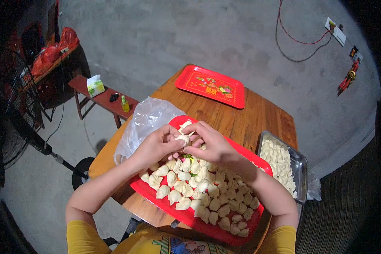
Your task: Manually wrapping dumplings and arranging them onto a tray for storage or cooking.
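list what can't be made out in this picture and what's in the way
Head view, hidden: underside of the held dumpling, by the left hand.
Head view, hidden: part of the filled red tray, by the right hand and forearm.
Head view, cut off: pedestal fan, by the dark lens rim.
Head view, too small: black object.

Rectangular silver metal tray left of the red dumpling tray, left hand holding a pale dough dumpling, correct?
No: the head view shows the rectangular silver metal tray right of the red dumpling tray; the left hand holds a pale dough dumpling.
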### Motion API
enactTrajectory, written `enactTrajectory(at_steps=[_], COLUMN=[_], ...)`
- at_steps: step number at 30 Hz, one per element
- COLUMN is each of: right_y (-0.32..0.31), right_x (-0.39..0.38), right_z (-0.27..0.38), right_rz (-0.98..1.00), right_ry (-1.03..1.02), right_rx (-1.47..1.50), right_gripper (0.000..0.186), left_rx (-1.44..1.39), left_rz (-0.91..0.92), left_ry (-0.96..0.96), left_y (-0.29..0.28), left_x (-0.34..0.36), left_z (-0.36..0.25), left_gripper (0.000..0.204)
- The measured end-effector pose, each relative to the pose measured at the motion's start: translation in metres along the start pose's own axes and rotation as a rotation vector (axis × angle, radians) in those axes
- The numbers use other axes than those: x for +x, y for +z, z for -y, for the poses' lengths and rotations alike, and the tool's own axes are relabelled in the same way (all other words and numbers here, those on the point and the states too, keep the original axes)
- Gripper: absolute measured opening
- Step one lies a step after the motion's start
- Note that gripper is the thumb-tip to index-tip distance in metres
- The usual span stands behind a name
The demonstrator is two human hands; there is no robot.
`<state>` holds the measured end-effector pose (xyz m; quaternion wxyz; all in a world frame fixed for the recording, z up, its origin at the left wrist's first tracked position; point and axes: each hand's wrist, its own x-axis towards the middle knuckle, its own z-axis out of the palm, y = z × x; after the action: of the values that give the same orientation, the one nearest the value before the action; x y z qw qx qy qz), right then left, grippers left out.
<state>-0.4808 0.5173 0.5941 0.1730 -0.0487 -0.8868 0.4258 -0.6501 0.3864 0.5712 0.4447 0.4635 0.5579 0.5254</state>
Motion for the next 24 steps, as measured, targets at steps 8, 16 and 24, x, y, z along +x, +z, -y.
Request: enactTrajectory(at_steps=[8, 16, 24], right_y=[0.001, 0.000, 0.008], right_x=[0.002, 0.012, 0.021], right_z=[-0.016, -0.029, -0.035], right_rz=[0.094, 0.273, 0.323], right_ry=[-0.115, -0.197, -0.246], right_rx=[-0.307, -0.373, -0.448], right_gripper=[0.028, 0.030, 0.025], left_rx=[0.238, 1.010, 1.167], left_rz=[-0.129, 0.144, 0.167], left_ry=[0.069, 0.452, 0.599], left_y=[-0.027, -0.047, -0.051], left_x=[-0.010, -0.023, -0.012], left_z=[-0.003, 0.003, 0.018], left_gripper=[0.022, 0.014, 0.009])
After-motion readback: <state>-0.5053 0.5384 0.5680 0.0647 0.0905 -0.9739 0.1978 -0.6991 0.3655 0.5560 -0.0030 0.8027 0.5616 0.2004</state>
